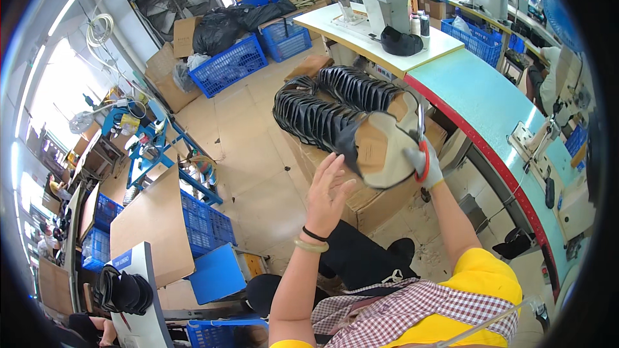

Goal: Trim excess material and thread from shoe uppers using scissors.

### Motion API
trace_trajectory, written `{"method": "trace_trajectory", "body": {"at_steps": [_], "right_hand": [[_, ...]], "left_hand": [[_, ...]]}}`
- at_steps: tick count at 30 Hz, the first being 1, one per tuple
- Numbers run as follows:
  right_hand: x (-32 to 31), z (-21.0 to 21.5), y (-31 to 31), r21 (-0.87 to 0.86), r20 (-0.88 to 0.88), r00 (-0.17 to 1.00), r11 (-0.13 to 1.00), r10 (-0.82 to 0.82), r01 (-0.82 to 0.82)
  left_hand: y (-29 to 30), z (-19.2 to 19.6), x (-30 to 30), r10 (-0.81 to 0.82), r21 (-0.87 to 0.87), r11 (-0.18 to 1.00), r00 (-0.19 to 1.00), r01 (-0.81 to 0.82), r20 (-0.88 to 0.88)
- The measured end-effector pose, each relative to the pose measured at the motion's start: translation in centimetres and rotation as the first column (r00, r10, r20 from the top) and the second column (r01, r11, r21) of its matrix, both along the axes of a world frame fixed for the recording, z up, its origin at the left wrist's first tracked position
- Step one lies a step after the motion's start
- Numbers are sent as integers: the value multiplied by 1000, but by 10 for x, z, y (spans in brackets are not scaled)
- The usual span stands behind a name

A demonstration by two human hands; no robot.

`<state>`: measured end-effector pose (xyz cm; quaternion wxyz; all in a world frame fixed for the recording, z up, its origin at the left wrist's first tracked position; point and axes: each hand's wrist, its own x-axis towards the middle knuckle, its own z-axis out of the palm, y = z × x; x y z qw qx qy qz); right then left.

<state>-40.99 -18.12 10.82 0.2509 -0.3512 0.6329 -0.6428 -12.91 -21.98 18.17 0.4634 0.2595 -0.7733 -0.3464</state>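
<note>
A left hand [329, 197], fingers loosely spread, meets a black-and-beige shoe upper [389, 144] before stacked uppers [314, 116]; the gloved right hand [433, 169] grips red-handled scissors [422, 162]. Careful work likely means steadying the edge, blades clear of fingers.

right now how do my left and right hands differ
Your left hand is bare; your right hand wears a pale glove. Your left hand is open; your right hand holds scissors. Your left hand has a black band and pale bangle at the wrist; your right shows neither. Both are beside the same cream piece.
</note>
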Motion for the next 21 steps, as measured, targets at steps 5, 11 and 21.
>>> {"method": "trace_trajectory", "body": {"at_steps": [5, 11, 21], "right_hand": [[-64, -78, -66, 327, -129, 986, 935, -102, 139], [-54, -110, -97, 392, -50, 930, 849, -365, 354], [-47, -108, -93, 373, -416, 855, 800, -309, 471]], "left_hand": [[4, -79, 39, 94, 197, 976, 996, -93, 4], [90, -149, 217, 759, 643, 515, 650, -566, -35], [302, -300, 435, 972, 244, 153, 190, -958, 138]]}}
